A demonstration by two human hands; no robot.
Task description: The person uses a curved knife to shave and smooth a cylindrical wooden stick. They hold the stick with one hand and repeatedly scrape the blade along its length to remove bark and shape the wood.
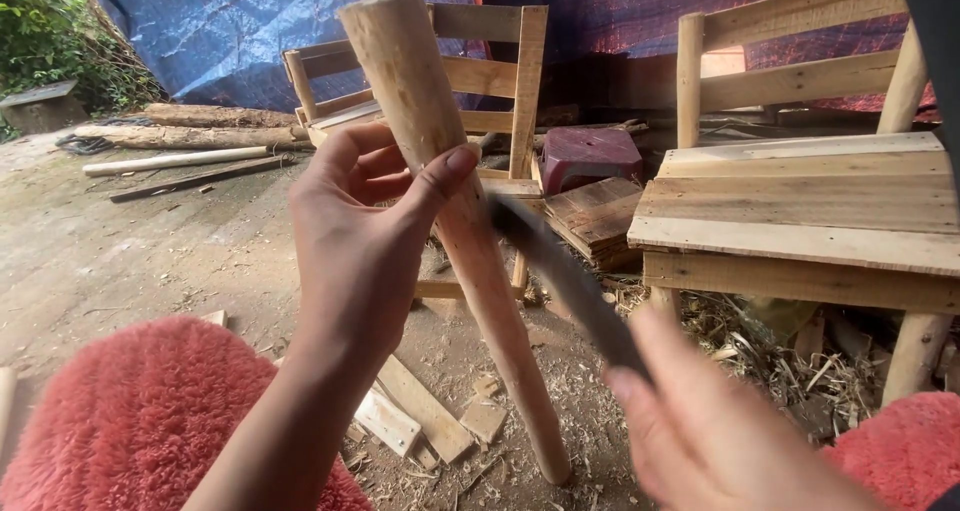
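My left hand (365, 226) grips a long, pale wooden stake (470, 256) near its upper half. The stake stands tilted, its lower end resting on the dirt among wood chips. My right hand (715, 436), blurred at the lower right, holds a dark knife blade (570, 276) whose tip lies against the right side of the stake just below my left thumb. My knees, covered in fuzzy red fabric (140, 421), frame the bottom of the view.
A wooden chair (800, 216) stands at the right and another wooden chair (500, 71) behind the stake. Plank offcuts (420, 411) and shavings litter the ground. A purple stool (590, 156), stacked boards, logs (190, 136) and a blue tarp lie behind.
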